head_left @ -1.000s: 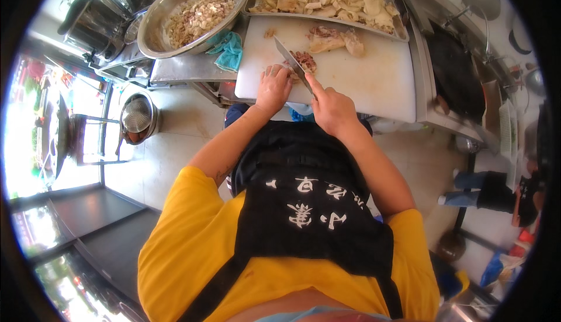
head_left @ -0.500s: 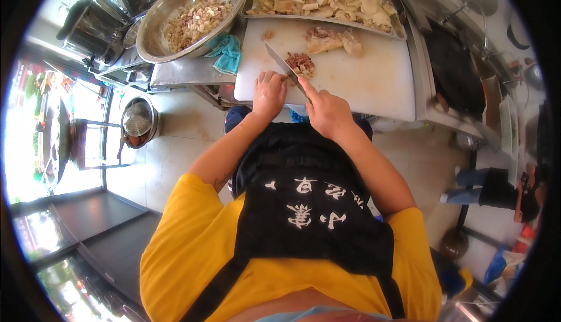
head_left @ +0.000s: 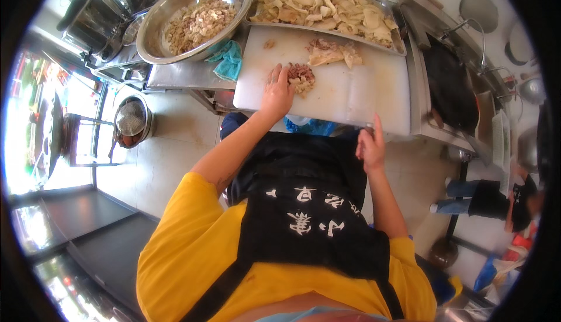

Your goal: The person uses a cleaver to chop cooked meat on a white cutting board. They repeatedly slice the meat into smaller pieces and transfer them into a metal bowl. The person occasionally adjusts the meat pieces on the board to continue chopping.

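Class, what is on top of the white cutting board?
On the cutting board lie a chopped pile, a larger piece and a small scrap, with the left hand and a blurred knife over it. The surface beneath these pieces is covered.

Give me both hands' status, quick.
Left hand: open, fingers by the left edge of the chopped meat.
Right hand: closed, holding the knife by its handle.
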The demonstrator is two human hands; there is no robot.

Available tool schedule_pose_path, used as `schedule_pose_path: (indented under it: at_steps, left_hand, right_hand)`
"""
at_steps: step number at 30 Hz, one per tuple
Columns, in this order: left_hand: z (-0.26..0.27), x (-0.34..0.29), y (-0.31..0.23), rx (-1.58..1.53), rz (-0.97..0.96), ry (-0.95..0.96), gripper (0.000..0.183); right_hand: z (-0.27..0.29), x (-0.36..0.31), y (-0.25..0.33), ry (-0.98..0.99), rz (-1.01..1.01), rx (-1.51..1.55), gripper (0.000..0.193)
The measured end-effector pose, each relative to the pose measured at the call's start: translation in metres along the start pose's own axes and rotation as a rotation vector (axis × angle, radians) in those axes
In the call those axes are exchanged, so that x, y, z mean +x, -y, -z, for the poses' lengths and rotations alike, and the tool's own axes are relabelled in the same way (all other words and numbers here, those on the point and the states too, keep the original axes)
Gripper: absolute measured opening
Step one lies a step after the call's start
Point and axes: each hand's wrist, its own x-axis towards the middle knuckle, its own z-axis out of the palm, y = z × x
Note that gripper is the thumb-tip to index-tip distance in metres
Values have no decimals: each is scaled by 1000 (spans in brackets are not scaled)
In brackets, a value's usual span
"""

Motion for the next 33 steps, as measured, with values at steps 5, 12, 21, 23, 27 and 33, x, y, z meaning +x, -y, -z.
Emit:
schedule_pose_path:
  at_steps: [5,12,21,23,27,33]
  left_hand:
    - [-25,27,-7,-23,-3,62,59]
    - [-29,29,-30,105,-47,57,60]
    - [31,73,-16,-240,36,-445,36]
    - [69,112,0,-121,-137,-581,27]
    - [161,203,55,324,-208,-576,28]
    - [121,206,70,331,-200,-386,24]
  right_hand:
    - [-6,-16,-18,-22,-85,100,81]
    - [-105,-2,-30,371,-145,72,82]
    - [-160,16,47,589,136,-182,78]
    - [-177,23,74,616,266,-231,77]
    - [-196,22,104,578,277,-197,75]
    - [-136,2,65,438,221,-173,76]
